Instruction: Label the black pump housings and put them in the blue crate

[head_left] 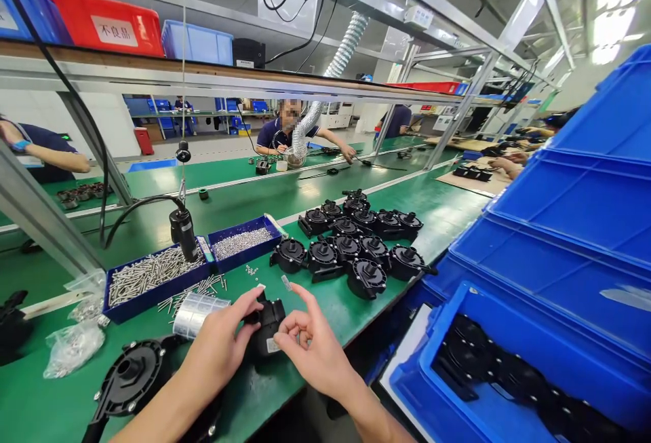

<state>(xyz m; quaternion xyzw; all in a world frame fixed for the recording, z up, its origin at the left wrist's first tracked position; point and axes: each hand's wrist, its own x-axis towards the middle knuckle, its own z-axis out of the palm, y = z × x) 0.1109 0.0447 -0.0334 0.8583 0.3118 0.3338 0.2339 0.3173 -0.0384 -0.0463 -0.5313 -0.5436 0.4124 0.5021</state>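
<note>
The left hand [224, 344] is clamped on a black part [267, 324]. The right hand [310, 348] rests against that part, fingers loosely apart, with a small label [287, 283] at its forefinger tip. Just left of the part lies a label roll [196, 314]; beyond the part stand black housings [350, 246].

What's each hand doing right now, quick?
Left hand: closed on the black part.
Right hand: open beside that part, a small label at its raised index fingertip; whether the label is stuck on cannot be told.
</note>
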